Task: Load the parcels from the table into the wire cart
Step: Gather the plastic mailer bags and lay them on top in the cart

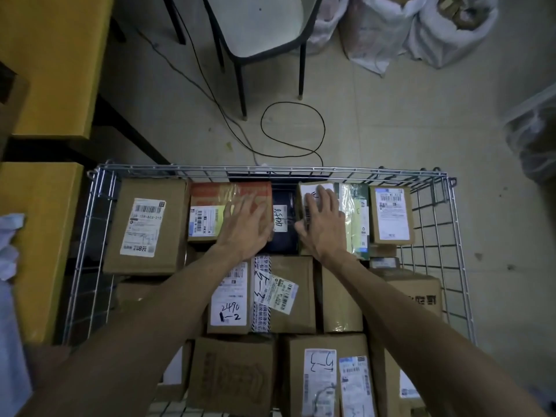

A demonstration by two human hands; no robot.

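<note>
The wire cart [270, 169] is nearly full of parcels [144, 227]. The left hand [245, 227] lies flat, fingers spread, on the orange box [210, 191], likely to steady it. The right hand [323, 224], fingers straight, presses the small brown box [307, 188], likely to fit it into the back row.

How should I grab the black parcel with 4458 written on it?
Come straight down from above and take the black parcel by its two short ends, probably. Its long sides are hemmed in by the orange-topped box and the small brown box, with the left hand and right hand lying over those, so no fingers fit there.
</note>
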